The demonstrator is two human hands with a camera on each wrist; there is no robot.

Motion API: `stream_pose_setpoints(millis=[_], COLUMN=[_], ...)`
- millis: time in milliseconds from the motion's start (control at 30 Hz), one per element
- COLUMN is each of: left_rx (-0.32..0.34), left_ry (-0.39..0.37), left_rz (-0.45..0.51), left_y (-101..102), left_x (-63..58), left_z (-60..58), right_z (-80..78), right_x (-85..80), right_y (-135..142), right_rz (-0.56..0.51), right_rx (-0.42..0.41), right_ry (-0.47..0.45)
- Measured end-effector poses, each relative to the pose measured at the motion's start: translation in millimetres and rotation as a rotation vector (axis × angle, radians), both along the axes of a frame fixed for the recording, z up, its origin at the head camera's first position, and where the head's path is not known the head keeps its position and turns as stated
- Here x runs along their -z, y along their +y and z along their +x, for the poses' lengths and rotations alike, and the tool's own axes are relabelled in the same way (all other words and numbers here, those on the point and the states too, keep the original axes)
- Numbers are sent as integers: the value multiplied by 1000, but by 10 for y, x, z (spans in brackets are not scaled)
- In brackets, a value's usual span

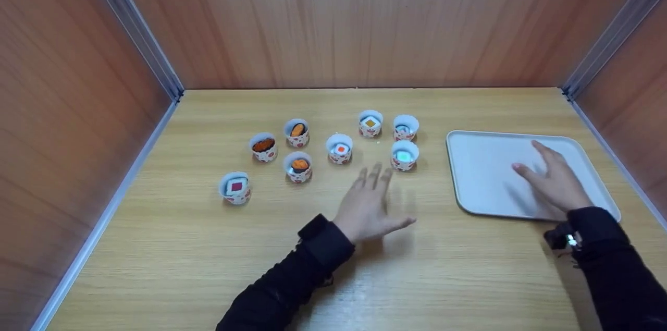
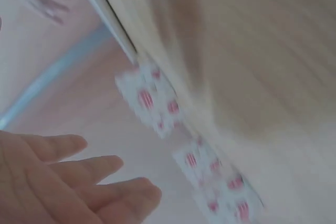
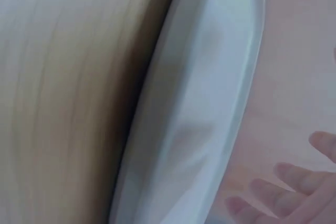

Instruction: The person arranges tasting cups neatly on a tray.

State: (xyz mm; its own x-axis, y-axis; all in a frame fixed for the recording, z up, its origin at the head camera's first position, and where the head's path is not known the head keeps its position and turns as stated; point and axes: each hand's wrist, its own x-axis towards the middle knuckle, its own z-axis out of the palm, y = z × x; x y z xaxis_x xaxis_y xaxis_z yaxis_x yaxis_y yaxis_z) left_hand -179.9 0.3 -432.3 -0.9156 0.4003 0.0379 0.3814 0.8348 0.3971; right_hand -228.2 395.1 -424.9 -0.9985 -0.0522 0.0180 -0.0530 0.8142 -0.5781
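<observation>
Wood-grain panels walled in a pale counter. With fingers spread and nothing held, the left hand was nearer the green-filled cup, which stood just off its fingertips at one o'clock. The right hand, likewise spread and empty, hung over the tray at the cup's three o'clock, long axis roughly nine-to-three.

Smooth tray at three o'clock is looking plastic, cups are resembling paper, wood-grained table is shining at six
</observation>
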Motion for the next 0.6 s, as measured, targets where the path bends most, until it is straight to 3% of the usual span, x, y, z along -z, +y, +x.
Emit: stream_pose_setpoints(millis=[300, 467, 600], left_rx=[231, 337, 365], left_ry=[-66, -60, -69], left_rz=[-47, -102, -146], left_y=[393, 634, 828], left_x=[-22, -31, -21], left_z=[-96, -165, -202], right_z=[-11, 27, 71], right_x=[90, 147, 161], right_y=[696, 942, 1016], right_rz=[63, 115, 147], right_rx=[165, 330, 407], right_ry=[-55, -173, -263])
